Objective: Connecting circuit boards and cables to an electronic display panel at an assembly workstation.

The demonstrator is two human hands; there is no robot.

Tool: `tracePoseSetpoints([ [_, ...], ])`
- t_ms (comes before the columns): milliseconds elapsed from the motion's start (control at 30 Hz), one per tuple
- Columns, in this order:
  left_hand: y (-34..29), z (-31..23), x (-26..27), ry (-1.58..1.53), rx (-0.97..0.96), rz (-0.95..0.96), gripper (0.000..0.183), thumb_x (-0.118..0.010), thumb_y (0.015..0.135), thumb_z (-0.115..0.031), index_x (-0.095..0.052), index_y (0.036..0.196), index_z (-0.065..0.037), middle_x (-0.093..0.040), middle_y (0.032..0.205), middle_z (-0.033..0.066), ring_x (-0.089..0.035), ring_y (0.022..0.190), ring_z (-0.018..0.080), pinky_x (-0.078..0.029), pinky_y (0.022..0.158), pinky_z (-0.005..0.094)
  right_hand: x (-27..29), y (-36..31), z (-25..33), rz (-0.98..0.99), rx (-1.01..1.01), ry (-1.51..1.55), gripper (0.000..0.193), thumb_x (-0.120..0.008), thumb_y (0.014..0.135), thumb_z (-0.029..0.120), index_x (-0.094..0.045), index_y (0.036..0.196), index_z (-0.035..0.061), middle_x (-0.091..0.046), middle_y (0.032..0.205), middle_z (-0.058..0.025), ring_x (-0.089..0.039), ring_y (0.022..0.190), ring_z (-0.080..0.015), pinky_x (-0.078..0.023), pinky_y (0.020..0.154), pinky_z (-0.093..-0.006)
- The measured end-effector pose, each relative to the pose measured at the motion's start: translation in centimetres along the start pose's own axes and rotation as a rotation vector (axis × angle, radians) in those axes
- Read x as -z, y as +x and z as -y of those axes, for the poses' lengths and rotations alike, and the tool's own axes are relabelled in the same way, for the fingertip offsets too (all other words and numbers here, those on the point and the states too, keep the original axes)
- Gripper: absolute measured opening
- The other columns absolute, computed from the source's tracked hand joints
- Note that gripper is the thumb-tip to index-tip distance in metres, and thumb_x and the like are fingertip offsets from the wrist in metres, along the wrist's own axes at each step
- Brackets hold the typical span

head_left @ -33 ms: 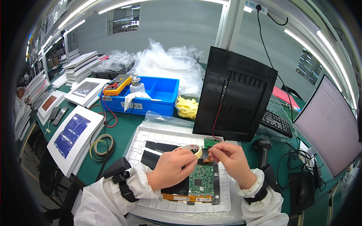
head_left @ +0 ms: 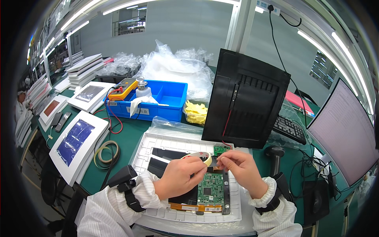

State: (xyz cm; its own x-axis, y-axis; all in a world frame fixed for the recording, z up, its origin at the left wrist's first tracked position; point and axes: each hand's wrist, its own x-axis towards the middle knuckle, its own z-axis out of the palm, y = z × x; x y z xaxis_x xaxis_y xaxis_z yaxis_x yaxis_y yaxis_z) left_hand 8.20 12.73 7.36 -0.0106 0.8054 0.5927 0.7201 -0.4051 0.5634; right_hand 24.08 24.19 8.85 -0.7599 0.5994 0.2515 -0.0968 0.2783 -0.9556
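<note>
Left hand point(head_left: 181, 177) clamps tape roll point(head_left: 207, 160) near desk's point(head_left: 128, 143) front edge; probably light, firm; grip rim. Right hand point(head_left: 241, 170) pinched together, contents unclear.

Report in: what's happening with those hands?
Left hand holding yellow tape roll. Right hand pinched, contents unclear. Green circuit board exposed in white housing; hands partly blocking view.

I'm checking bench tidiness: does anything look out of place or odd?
Nothing looks spilled or damaged. Two untidy spots: black cables tangle near the mouse at right, and a red lead from the multimeter loops from the blue bin onto the green bench, so might snag. The left hand holds a tape roll normally.
</note>
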Motion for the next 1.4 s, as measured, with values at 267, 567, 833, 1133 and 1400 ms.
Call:
tracePoseSetpoints([
  [267, -0.2, 0.6, 0.0, -0.371, 0.221, 0.093, 0.023, -0.044, 0.087, -0.017, -0.057, 0.082, 0.001, -0.055, 0.071, 0.01, -0.055, 0.062, 0.0208, -0.043, 0.056, 0.03, -0.8, -0.4, 0.2, 0.115, 0.107, -0.223, 0.007, -0.06, 0.077, 0.002, -0.06, 0.081, -0.0032, -0.058, 0.073, -0.0054, -0.053, 0.063, -0.0089, -0.042, 0.055, -0.02],
  [567, 0.2, -0.1, 1.5, -0.441, 0.317, 0.099, 0.028, -0.041, 0.088, -0.018, -0.058, 0.09, 0.004, -0.058, 0.068, 0.0103, -0.056, 0.061, 0.0168, -0.043, 0.057, 0.0272, -0.1, -0.4, 1.2, 0.048, 0.091, -0.173, 0.004, -0.059, 0.076, -0.002, -0.059, 0.078, -0.0056, -0.058, 0.075, -0.0079, -0.055, 0.065, -0.0113, -0.045, 0.059, -0.0213],
  [833, 0.3, -0.4, 1.3, -0.24, 0.267, 0.103, 0.017, -0.052, 0.081, -0.016, -0.059, 0.085, -0.001, -0.059, 0.072, 0.0097, -0.057, 0.063, 0.0222, -0.043, 0.057, 0.0288, -0.1, -0.5, 1.3, 0.041, 0.007, -0.086, 0.008, -0.057, 0.079, 0.001, -0.058, 0.082, -0.0063, -0.057, 0.077, -0.0069, -0.056, 0.066, -0.0106, -0.045, 0.058, -0.0206],
  [1133, 0.2, -0.3, 1.0, -0.165, 0.16, 0.084, 0.017, -0.053, 0.08, -0.017, -0.06, 0.084, -0.003, -0.059, 0.074, 0.0101, -0.057, 0.065, 0.0247, -0.043, 0.057, 0.0305, -0.6, -0.6, 1.1, 0.14, 0.018, -0.189, 0.009, -0.061, 0.077, 0.004, -0.061, 0.082, -0.0036, -0.058, 0.072, -0.0052, -0.053, 0.062, -0.007, -0.041, 0.054, -0.0192],
  [1400, 0.0, -0.1, 1.4, -0.421, 0.256, 0.14, 0.024, -0.045, 0.085, -0.017, -0.058, 0.091, 0.003, -0.059, 0.075, 0.0104, -0.058, 0.065, 0.0162, -0.045, 0.058, 0.0261, -0.7, -0.7, 1.3, 0.131, -0.01, -0.178, 0.008, -0.059, 0.077, 0.001, -0.061, 0.082, -0.0045, -0.058, 0.071, -0.0066, -0.055, 0.062, -0.0097, -0.043, 0.054, -0.0203],
])
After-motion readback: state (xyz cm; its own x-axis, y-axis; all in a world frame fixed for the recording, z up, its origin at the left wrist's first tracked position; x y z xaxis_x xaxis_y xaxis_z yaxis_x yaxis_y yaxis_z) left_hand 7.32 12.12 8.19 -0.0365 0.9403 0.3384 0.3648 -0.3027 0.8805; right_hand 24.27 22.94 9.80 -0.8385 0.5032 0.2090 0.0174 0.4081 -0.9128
